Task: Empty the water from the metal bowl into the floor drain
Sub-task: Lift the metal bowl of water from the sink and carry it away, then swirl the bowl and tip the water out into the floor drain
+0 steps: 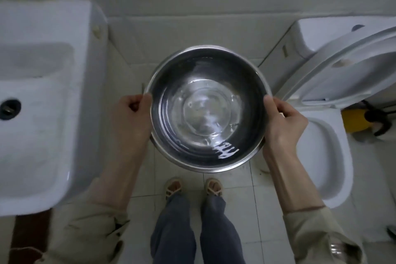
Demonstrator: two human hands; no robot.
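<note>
A large round metal bowl [207,109] with clear water in it is held level in front of me, above the tiled floor. My left hand [131,111] grips its left rim, thumb over the edge. My right hand [282,117] grips the right rim the same way. The water ripples and reflects light near the bowl's near side. No floor drain shows in this view; the bowl hides the floor beneath it.
A white washbasin [40,103] juts out on the left. On the right stands a white toilet [325,148] with its lid [351,70] raised. A yellow object [355,120] lies behind the toilet. My sandalled feet [192,186] stand on pale floor tiles [246,206].
</note>
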